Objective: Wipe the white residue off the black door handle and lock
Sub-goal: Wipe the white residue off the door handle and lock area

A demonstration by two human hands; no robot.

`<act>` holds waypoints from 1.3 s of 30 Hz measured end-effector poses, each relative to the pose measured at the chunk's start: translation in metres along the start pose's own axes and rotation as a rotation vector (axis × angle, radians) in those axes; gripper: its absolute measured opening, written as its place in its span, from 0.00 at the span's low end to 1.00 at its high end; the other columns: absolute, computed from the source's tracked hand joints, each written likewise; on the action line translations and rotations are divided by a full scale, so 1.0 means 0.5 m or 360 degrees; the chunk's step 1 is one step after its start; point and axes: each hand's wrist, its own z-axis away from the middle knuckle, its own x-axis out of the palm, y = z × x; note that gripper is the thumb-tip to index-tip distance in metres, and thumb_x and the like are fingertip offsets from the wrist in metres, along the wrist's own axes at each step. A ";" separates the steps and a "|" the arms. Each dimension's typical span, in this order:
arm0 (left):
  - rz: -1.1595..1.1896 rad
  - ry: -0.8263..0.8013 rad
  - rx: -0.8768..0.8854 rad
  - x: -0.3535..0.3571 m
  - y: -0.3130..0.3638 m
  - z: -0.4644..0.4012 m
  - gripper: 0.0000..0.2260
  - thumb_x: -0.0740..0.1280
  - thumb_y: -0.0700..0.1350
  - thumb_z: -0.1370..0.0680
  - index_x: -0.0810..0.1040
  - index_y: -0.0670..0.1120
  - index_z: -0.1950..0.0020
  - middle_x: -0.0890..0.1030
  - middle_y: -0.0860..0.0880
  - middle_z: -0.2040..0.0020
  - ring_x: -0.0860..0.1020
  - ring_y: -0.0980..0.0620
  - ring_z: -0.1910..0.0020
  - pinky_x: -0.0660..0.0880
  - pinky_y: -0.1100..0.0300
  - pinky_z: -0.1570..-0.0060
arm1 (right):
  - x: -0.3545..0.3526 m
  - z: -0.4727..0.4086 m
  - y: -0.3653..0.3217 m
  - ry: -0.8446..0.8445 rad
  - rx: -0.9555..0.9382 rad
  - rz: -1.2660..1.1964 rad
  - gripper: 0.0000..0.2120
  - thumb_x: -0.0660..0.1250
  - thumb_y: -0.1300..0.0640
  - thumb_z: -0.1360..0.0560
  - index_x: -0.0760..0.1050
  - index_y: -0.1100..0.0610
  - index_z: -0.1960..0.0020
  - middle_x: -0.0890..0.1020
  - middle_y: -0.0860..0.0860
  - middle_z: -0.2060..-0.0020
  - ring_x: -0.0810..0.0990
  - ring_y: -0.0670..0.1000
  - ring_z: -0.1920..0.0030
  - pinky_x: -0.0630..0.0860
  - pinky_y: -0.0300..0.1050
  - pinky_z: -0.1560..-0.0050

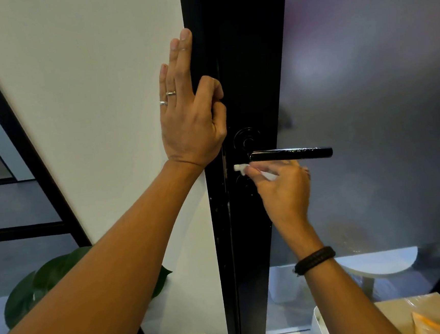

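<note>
A black lever door handle [292, 154] juts right from the black door frame [233, 59], with faint white streaks along its top. Above its base sits a round black lock plate [247, 137]; a second round plate below is mostly hidden by my right hand. My right hand [282, 188] pinches a small white wipe [240, 168] just under the handle's base, against the frame. My left hand [187, 111] rests flat on the white wall and frame edge, fingers up, thumb curled on the frame, holding nothing.
Frosted glass [380, 99] fills the door to the right. A green plant [38, 286] stands at lower left. A white bin [319, 323] and a box with orange plastic [426, 319] sit at lower right. Black-framed glazing [19, 229] runs along the left.
</note>
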 end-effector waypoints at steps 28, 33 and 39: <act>-0.0070 0.0026 0.0051 0.004 -0.008 0.005 0.05 0.67 0.36 0.22 0.82 0.45 0.50 0.69 0.30 0.21 0.65 0.27 0.20 0.61 0.34 0.18 | 0.067 0.197 0.039 0.0075 0.0399 -0.0500 0.02 0.73 0.52 0.20 0.85 0.48 0.50 0.86 0.45 0.58 0.84 0.51 0.57 0.83 0.57 0.58; -0.0072 0.0031 0.0034 0.005 -0.005 0.003 0.06 0.67 0.37 0.22 0.82 0.45 0.50 0.70 0.31 0.21 0.65 0.27 0.20 0.61 0.34 0.18 | 0.074 0.163 0.048 0.0376 0.0516 -0.0425 0.04 0.72 0.55 0.20 0.84 0.48 0.48 0.85 0.47 0.55 0.84 0.50 0.55 0.84 0.55 0.56; -0.0086 0.0031 0.0023 0.002 -0.005 0.003 0.06 0.66 0.38 0.21 0.82 0.45 0.50 0.69 0.31 0.21 0.65 0.28 0.19 0.58 0.39 0.17 | 0.107 0.217 0.039 -0.0050 0.0169 -0.0108 0.01 0.75 0.56 0.22 0.85 0.53 0.52 0.84 0.46 0.58 0.82 0.47 0.58 0.83 0.53 0.62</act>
